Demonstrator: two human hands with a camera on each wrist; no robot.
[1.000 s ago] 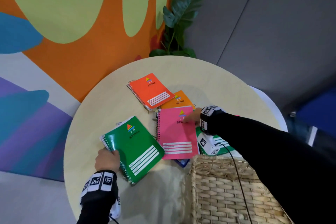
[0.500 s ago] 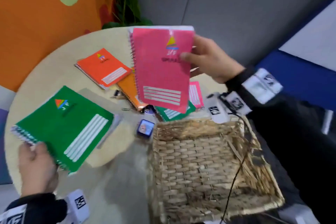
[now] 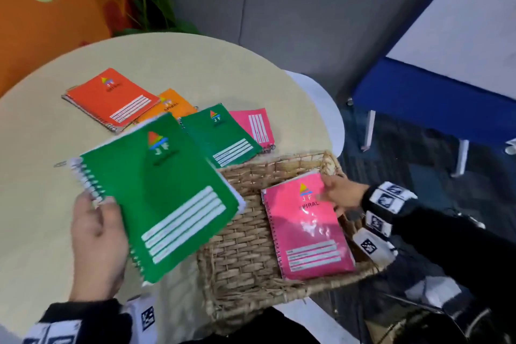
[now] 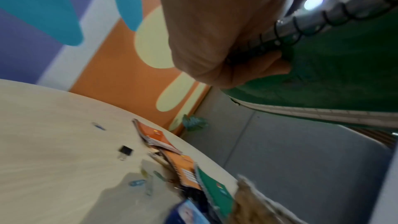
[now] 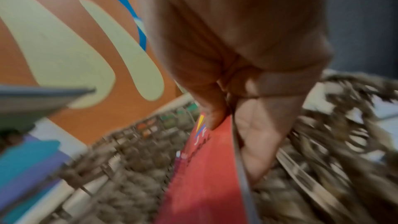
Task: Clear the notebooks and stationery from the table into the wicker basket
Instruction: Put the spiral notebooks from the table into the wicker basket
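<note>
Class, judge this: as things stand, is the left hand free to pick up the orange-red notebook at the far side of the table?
Probably not yet. The left hand grips the large green notebook, so it is occupied, though nothing blocks the way to the orange-red notebook.

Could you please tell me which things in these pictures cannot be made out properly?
- Orange-yellow notebook: head view, mostly covered by the red-orange notebook and the big green notebook.
- Small pink notebook: head view, partly under the smaller green notebook.
- Small stationery: left wrist view, blurred; only a black binder clip reads.
- Wicker basket: right wrist view, smeared by motion.
- Blue item: left wrist view, cut off by the bottom edge.
</note>
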